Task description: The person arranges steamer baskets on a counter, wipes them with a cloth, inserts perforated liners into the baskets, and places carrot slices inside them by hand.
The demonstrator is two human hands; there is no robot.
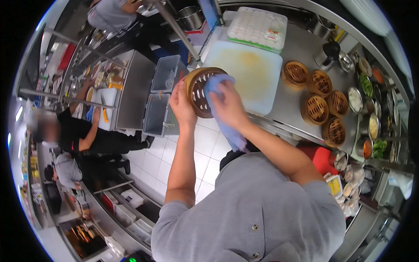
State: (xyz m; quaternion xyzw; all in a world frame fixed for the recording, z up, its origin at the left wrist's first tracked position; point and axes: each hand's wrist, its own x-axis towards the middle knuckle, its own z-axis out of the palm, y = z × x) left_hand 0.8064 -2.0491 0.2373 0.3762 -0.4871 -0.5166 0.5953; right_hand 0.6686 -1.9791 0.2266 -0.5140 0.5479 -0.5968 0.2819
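A round bamboo steamer basket point(200, 94) with a slatted base is held up in front of me, tilted, over the gap beside the counter. My left hand point(182, 105) grips its rim from the left side. Bunched in my right hand point(228, 104) is a blue cloth point(231, 135), pressed against the inside of the basket, its loose end hanging down. Several more bamboo steamers point(315, 109) stand in a cluster on the steel counter to the right. A white cutting board point(257, 78) lies on the counter just beyond the basket.
A tray of eggs point(257, 29) sits behind the board. Metal bowls of chopped ingredients point(374, 126) line the far right. Grey plastic bins point(161, 111) stand to the left on the tiled floor. A co-worker in black point(83, 131) works at another counter on the left.
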